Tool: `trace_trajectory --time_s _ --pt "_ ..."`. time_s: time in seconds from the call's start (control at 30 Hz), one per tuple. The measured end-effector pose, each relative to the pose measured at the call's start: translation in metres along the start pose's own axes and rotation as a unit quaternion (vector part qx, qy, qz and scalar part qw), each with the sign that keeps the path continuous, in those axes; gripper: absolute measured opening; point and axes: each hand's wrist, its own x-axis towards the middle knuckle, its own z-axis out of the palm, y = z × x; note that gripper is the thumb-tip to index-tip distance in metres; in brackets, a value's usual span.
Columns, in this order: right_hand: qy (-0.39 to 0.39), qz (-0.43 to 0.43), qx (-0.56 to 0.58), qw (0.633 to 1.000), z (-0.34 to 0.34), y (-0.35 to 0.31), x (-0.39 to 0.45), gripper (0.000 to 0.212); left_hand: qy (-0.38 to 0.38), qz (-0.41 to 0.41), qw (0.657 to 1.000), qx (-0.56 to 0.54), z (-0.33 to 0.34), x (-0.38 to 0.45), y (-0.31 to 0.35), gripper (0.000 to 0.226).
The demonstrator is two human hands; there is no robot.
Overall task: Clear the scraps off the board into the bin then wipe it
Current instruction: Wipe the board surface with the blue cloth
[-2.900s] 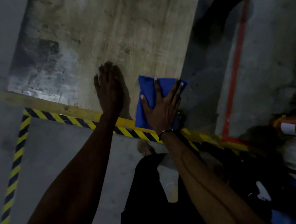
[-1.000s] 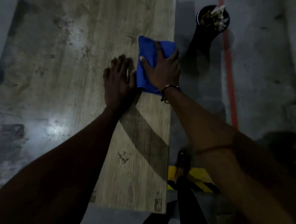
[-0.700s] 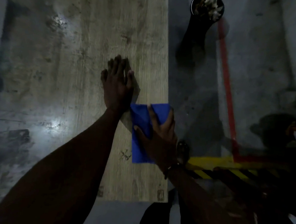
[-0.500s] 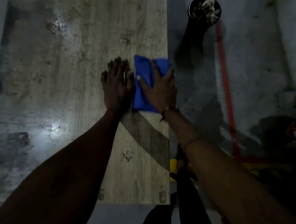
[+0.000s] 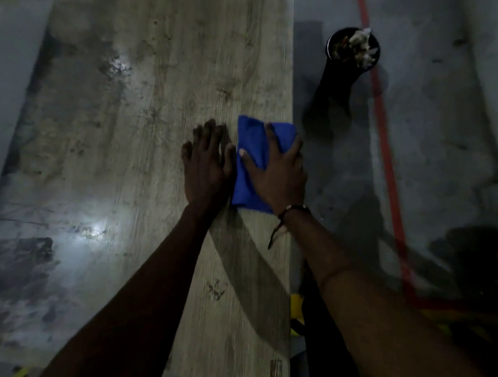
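blue microfibre shows under the right hand [image 5: 275, 175], which lies flat with fingers spread and straight, pressing the folded blue cloth [image 5: 251, 162] down onto the wooden board [image 5: 166, 96] close to its right edge; a dark cord bracelet [image 5: 294, 210] circles that wrist with a loose end hanging off it. the left hand [image 5: 207, 165] lies just beside the cloth, palm down and fingers straight and together, resting flat on the board and holding nothing, its thumb side touching or nearly touching the cloth's left edge. the board is pale grey-brown with a long grain, scuffed with dark smudges, small stamped marks near its near end, and two glossy patches where light glares off it towards the left. no loose scraps can be made out on its surface in this dim light. beyond the board's right edge, on the grey concrete floor [image 5: 449, 127], stands a round black bin [image 5: 336, 52] with pale crumpled scraps [image 5: 361, 48] inside, well apart from the hands. a red line [image 5: 386, 132] runs along the floor just past the bin, and a bit of yellow tape [image 5: 296, 305] shows by the board's near right side. compared with half a second ago, the cloth and right hand sit at much the same spot beside the left hand, while 0.7 s ago they were nearer the person, below the left hand, which has stayed planted.
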Motion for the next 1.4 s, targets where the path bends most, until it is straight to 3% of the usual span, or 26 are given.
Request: trace_trajectory --time_s 0.13,0.33,0.47,0.63,0.77,1.0,1.23,1.4 --pt "-0.026 -0.005 0.013 1.000 0.004 -0.009 0.104 0.087 -0.022 0.009 1.000 0.012 0.010 0.024 0.001 0.060" --pt "-0.044 -0.016 0.030 0.998 0.000 -0.022 0.222 0.087 -0.042 0.002 0.997 0.059 0.022 0.147 0.018 0.062" --pt "-0.056 -0.018 0.040 0.998 -0.006 -0.032 0.280 0.086 -0.012 -0.005 0.998 0.059 0.024 0.162 0.021 0.061" --pt "-0.011 -0.038 0.014 0.999 0.001 -0.018 0.201 0.088 -0.007 -0.027 0.998 0.054 0.024 0.165 0.022 0.058" --pt "-0.057 -0.026 0.013 0.998 -0.004 -0.007 0.105 0.085 -0.019 -0.015 0.998 0.060 0.025 0.166 0.018 0.059" --pt "-0.046 -0.025 0.047 0.998 0.000 -0.024 0.249 0.089 -0.009 -0.022 0.999 0.044 0.026 0.164 0.017 0.056" --pt "-0.022 -0.032 -0.004 0.999 0.006 -0.005 0.136 0.085 -0.013 -0.019 0.998 0.050 0.025 0.165 0.020 0.060" --pt "-0.014 -0.023 0.029 0.999 0.008 -0.012 0.189 0.088 -0.004 -0.029 0.999 0.046 0.027 0.166 0.023 0.060"
